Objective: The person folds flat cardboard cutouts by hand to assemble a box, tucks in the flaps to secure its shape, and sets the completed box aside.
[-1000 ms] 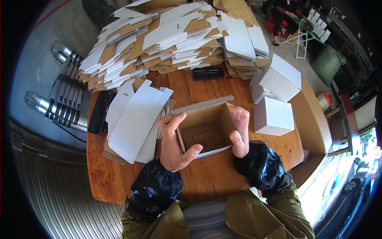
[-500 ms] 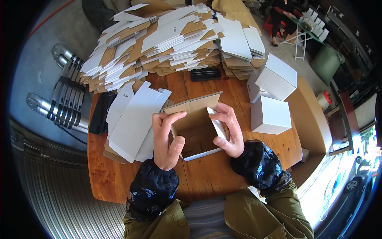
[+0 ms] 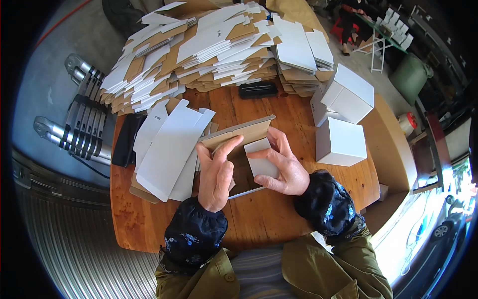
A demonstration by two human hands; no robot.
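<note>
A half-folded cardboard box point(image 3: 238, 132), brown inside and white outside, stands on the wooden table in front of me with its top open and its lid flap raised at the back. My left hand point(image 3: 216, 175) grips the box's left side, its index finger reaching to the inner face of the lid flap. On the right, my right hand point(image 3: 285, 163) holds the box, with fingers and thumb pressed on a white side flap point(image 3: 259, 148) that leans inward over the opening. Parts of the box's left side and front are hidden behind my left hand.
Flat box blanks point(image 3: 169, 149) lie left of the box, and a large pile of blanks point(image 3: 199, 50) fills the back. Folded white boxes point(image 3: 340, 142) stand at the right. A black tray-like object point(image 3: 257, 90) lies behind. Beyond, a person point(image 3: 348, 25) sits by a small table.
The white right flap has tipped further inward, and my right hand has shifted left with it. My left hand has moved slightly right, its index finger now further along the lid flap.
</note>
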